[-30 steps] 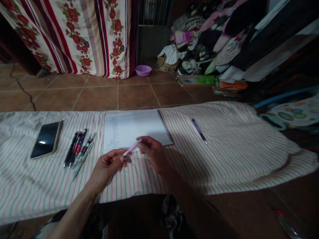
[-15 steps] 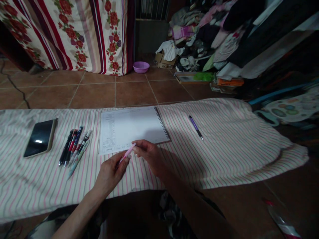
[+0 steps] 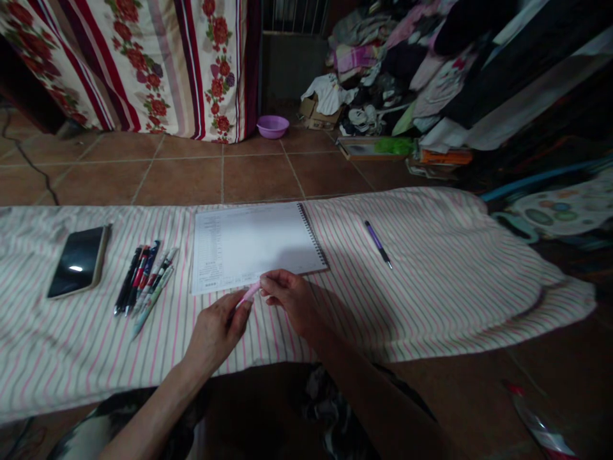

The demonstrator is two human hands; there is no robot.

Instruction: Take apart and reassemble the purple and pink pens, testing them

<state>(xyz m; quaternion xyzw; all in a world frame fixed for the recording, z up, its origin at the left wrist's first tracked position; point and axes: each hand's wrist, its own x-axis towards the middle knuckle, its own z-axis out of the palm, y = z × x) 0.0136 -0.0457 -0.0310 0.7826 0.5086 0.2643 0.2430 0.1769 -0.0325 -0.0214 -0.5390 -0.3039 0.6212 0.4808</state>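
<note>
Both hands pinch a pink pen (image 3: 250, 292) just in front of an open spiral notebook (image 3: 256, 243) on a striped cloth (image 3: 431, 281). My left hand (image 3: 216, 331) grips the pen's near end, fingers closed. My right hand (image 3: 290, 299) pinches its far end with thumb and fingertips. Only a short piece of the pen shows between the two hands. A purple pen (image 3: 378, 243) lies alone on the cloth to the right of the notebook. Several pens (image 3: 145, 281) lie side by side to the notebook's left.
A dark phone (image 3: 79, 260) rests on the cloth at the far left. Beyond the cloth is a brown tiled floor with a purple bowl (image 3: 272, 126), a flowered curtain (image 3: 138, 64) and a heap of clothes (image 3: 407, 70) at the back right.
My hands have come closer together along the pink pen, so less of it shows. The view has shifted slightly.
</note>
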